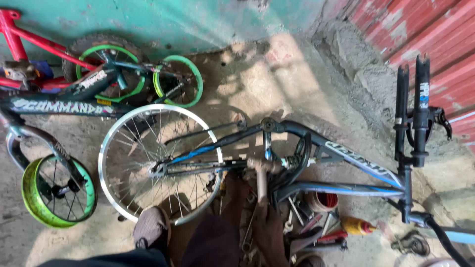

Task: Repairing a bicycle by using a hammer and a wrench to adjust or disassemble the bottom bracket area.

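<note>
At the bottom edge a knee [151,227] in dark cloth juts over the floor [277,84]. Just right of it the right hand [269,230] reaches up from the lower edge, its grip wrapped tight around the handle of a hammer [261,170]; the hammer stands nearly upright, its head touching the bottom bracket [289,161] of an upturned blue-and-black bike frame [346,158]. The left hand [235,190] lies just left of the hammer, up against the frame near the bracket; it is dark and in shadow, so whether its grip is pinching something or merely resting cannot be made out.

Under the frame, right of the hand, loose tools [309,222] lie in a heap on the floor, with a red coil [324,201] and a yellow bottle [356,226] with a red tip beside them.

The frame's rear fork holds a bare silver wheel [111,148] with no tyre, left of the hands. The handlebar grips [421,94] stand up at the right, near a red corrugated wall [435,44].

Farther left lies a dark small bike [64,106] with green rims [34,198], and beyond it a red frame [29,42] against the teal wall [198,20].
</note>
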